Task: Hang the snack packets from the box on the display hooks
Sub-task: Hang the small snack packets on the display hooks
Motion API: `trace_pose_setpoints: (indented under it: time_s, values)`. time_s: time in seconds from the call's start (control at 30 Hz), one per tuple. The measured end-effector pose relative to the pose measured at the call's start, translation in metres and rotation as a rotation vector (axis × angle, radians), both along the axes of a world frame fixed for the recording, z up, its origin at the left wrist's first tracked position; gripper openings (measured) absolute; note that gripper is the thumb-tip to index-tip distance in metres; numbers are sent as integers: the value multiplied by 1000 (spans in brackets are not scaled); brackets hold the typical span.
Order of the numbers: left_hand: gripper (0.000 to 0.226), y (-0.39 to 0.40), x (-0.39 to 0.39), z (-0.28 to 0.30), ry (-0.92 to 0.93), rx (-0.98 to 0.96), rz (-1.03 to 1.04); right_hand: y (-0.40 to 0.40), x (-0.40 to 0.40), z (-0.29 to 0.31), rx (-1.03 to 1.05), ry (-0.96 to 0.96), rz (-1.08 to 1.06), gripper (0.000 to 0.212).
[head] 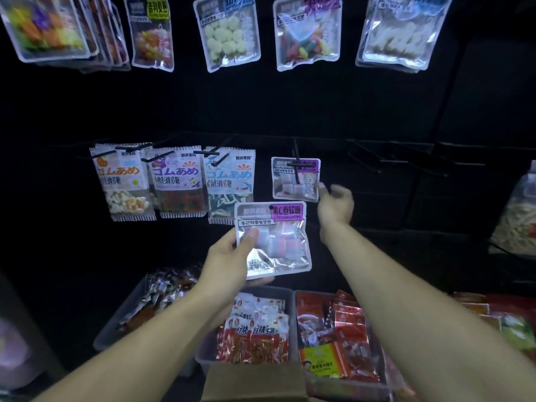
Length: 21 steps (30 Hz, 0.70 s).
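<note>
Head view. The left hand (232, 256) is gripping a silver packet (274, 239) by its lower left corner, thumb curled over the front, holding it upright with its long axis vertical. The hanging hole (271, 207) is sitting at the packet's top edge, directly below and slightly left of the black hook (297, 166), which is already carrying a matching hung packet (295, 179). The right hand (335, 203) is hovering just beside that hung packet, fingers loosely curled and holding nothing; it is the nearer to the hook. The held packet is showing a purple label and pale pink and white sweets through a clear window. The cardboard box (255, 382) is lying at the lower edge.
</note>
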<state>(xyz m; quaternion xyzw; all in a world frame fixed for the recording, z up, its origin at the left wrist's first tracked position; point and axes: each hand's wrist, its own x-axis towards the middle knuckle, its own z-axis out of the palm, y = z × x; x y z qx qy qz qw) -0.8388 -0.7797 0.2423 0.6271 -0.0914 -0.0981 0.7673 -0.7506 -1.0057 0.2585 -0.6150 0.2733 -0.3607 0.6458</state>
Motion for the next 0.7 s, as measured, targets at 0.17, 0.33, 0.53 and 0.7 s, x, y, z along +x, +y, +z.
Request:
trace_pose_setpoints:
  time_s: [0.17, 0.33, 0.53, 0.7]
  values:
    - [28, -20, 8, -2, -20, 4, 10, 33, -82, -16, 190, -79, 472, 50]
    - [23, -42, 20, 16, -51, 62, -19, 32, -100, -7, 24, -164, 360, 18]
    - [47, -66, 35, 24, -94, 115, 122, 10, -76, 7, 22, -127, 227, 16]
    - [50, -68, 41, 17, -139, 167, 166, 5, -64, 2, -22, -98, 231, 13]
